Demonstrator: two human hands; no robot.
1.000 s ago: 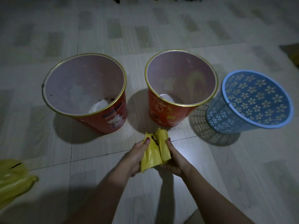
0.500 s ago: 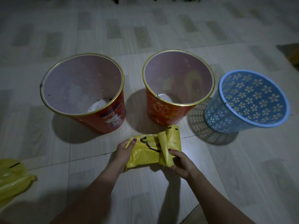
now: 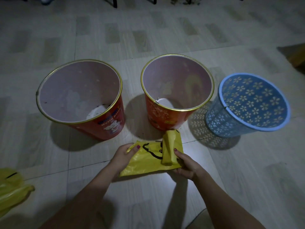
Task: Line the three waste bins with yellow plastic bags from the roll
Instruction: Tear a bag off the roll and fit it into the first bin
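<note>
Three bins stand in a row on the tiled floor: a red bin with a gold rim (image 3: pixel 113 120) at the left, a second red bin (image 3: pixel 158 116) in the middle, and a blue perforated flower-pattern bin (image 3: pixel 219 120) at the right, tilted towards me. All three show bare insides. Just in front of the middle bin I hold a yellow plastic bag (image 3: pixel 145 160) with black print, partly unrolled. My left hand (image 3: pixel 123 156) pinches its left edge. My right hand (image 3: pixel 185 164) grips the still-rolled part (image 3: pixel 169 147).
More crumpled yellow plastic (image 3: pixel 11 189) lies on the floor at the lower left edge. Dark furniture legs (image 3: pixel 114 2) stand along the far top edge. A dark object (image 3: pixel 297 55) sits at the right edge.
The folded yellow bundle has been pulled apart sideways: my left hand drew the free end to the left while my right hand kept the roll, and the sheet now spreads wider.
</note>
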